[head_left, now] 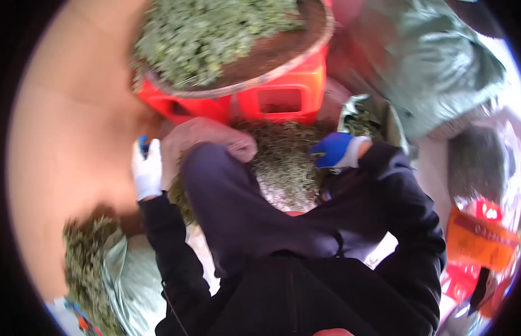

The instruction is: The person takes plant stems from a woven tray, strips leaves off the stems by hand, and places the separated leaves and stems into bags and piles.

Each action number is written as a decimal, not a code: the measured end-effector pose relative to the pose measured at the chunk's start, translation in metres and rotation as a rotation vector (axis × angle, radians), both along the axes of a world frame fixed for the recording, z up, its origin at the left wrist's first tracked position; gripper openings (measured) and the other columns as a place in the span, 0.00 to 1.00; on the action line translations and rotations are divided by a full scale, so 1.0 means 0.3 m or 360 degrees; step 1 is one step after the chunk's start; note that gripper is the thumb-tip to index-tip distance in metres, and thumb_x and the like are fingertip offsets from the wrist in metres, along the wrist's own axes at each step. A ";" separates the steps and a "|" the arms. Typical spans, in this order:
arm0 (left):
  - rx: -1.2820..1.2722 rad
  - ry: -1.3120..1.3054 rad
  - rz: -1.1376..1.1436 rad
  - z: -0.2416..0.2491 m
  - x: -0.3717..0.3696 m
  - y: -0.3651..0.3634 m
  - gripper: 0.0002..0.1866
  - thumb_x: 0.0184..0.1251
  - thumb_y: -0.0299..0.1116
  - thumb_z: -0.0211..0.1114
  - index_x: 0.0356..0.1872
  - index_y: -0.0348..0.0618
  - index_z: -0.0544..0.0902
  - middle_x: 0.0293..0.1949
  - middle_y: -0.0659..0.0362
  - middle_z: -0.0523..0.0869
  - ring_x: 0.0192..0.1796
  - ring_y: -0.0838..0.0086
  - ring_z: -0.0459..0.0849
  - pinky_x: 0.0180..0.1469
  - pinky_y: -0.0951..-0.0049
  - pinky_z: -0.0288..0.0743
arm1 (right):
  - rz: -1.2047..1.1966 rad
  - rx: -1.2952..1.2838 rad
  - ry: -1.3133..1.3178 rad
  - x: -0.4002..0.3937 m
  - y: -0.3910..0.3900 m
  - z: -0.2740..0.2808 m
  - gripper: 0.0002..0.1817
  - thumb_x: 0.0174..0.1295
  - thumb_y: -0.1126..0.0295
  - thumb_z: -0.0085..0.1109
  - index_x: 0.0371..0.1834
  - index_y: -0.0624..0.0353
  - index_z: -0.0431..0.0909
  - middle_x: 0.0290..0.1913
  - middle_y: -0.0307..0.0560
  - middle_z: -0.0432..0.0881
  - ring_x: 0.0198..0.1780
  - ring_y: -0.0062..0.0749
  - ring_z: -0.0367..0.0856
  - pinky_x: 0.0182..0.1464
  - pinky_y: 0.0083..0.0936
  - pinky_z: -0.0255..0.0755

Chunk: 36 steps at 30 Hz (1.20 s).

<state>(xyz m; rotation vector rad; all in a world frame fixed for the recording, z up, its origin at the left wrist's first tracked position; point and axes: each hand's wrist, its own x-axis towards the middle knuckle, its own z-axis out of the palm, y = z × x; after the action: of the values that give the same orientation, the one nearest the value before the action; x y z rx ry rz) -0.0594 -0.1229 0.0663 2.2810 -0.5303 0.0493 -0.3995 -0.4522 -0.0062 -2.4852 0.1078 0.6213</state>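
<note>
My left hand [147, 168], in a white glove with blue on the finger side, is held out beside my left knee. A gap shows between its fingertips, and nothing is visible in it. My right hand [334, 150], in a blue glove with a pale cuff, is over the right side of a heap of dried plant stems [285, 157] between my knees. Its fingers look curled together. A small yellow-green bit shows at the fingertips, too blurred to name. In front stands a round shallow tray [260, 79] bearing a pile of green leafy sprigs [210, 36].
Red plastic stools [311, 89] support the tray. A pink bag [207, 134] lies by my left knee. Large green sacks [434, 73] fill the far right. Another sack [134, 274] with dried plants [84, 269] stands lower left. An orange package [479, 238] is at right.
</note>
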 end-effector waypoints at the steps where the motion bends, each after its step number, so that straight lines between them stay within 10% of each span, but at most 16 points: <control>1: -0.0157 -0.0041 -0.0119 0.054 -0.062 -0.091 0.20 0.68 0.36 0.64 0.58 0.38 0.75 0.39 0.59 0.81 0.38 0.78 0.77 0.41 0.75 0.74 | 0.0035 -0.0054 0.0032 0.000 0.022 0.009 0.32 0.56 0.53 0.60 0.66 0.47 0.71 0.45 0.60 0.83 0.47 0.56 0.81 0.51 0.43 0.75; 8: -0.0395 0.0340 -0.1228 0.268 -0.436 -0.583 0.21 0.65 0.31 0.67 0.57 0.37 0.76 0.36 0.59 0.81 0.34 0.79 0.78 0.38 0.77 0.74 | 0.0250 -0.0096 0.0127 -0.037 0.175 -0.214 0.42 0.53 0.54 0.60 0.73 0.53 0.59 0.51 0.59 0.82 0.50 0.55 0.81 0.53 0.42 0.75; 11: -0.0140 0.0370 -0.1600 0.229 -0.483 -0.710 0.18 0.64 0.35 0.67 0.49 0.34 0.77 0.32 0.53 0.82 0.31 0.70 0.81 0.38 0.71 0.76 | 0.0129 0.0115 0.0316 0.000 0.140 -0.100 0.31 0.54 0.58 0.60 0.63 0.57 0.73 0.52 0.56 0.82 0.51 0.53 0.81 0.53 0.41 0.75; 14: 0.0015 0.0411 -0.1653 0.082 -0.471 -0.772 0.16 0.65 0.37 0.64 0.44 0.34 0.78 0.34 0.47 0.84 0.37 0.57 0.84 0.41 0.64 0.76 | 0.1155 -0.0205 0.0078 0.013 0.040 -0.214 0.23 0.57 0.60 0.58 0.54 0.58 0.79 0.50 0.56 0.83 0.49 0.54 0.81 0.50 0.41 0.76; 20: 0.1301 0.0178 -0.1785 -0.096 -0.355 -0.739 0.23 0.65 0.49 0.58 0.51 0.39 0.78 0.47 0.42 0.83 0.52 0.49 0.80 0.56 0.54 0.73 | -0.0254 0.0102 0.0069 -0.025 -0.361 -0.164 0.17 0.61 0.62 0.56 0.51 0.55 0.80 0.48 0.55 0.82 0.49 0.53 0.80 0.53 0.40 0.74; 24: 0.1288 0.0287 -0.1817 -0.070 -0.368 -0.720 0.23 0.65 0.49 0.57 0.50 0.40 0.78 0.48 0.43 0.83 0.53 0.50 0.81 0.56 0.56 0.74 | -0.0746 -0.0916 -0.0322 -0.067 -0.572 -0.350 0.32 0.55 0.58 0.60 0.64 0.53 0.71 0.58 0.55 0.78 0.56 0.52 0.77 0.59 0.40 0.71; 29: 0.1426 0.0352 -0.1787 -0.075 -0.345 -0.679 0.23 0.65 0.49 0.56 0.49 0.41 0.78 0.48 0.45 0.83 0.52 0.51 0.81 0.55 0.56 0.75 | -0.0182 -0.1374 -0.0440 -0.017 -0.663 -0.503 0.37 0.47 0.74 0.57 0.67 0.52 0.67 0.67 0.51 0.67 0.62 0.51 0.69 0.58 0.41 0.70; 36: 0.1486 0.0456 -0.1830 -0.036 -0.325 -0.676 0.23 0.65 0.49 0.55 0.48 0.39 0.79 0.45 0.46 0.84 0.50 0.52 0.83 0.53 0.56 0.76 | -0.0129 -0.1388 0.0068 0.008 -0.716 -0.625 0.30 0.54 0.69 0.58 0.64 0.38 0.73 0.73 0.49 0.61 0.71 0.50 0.61 0.67 0.41 0.64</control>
<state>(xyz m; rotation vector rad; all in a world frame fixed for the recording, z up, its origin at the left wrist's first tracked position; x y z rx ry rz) -0.1570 -0.3259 0.0555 2.3264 -1.8871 -1.2869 -0.3972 -0.6668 -0.1936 -3.2686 0.6052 0.6894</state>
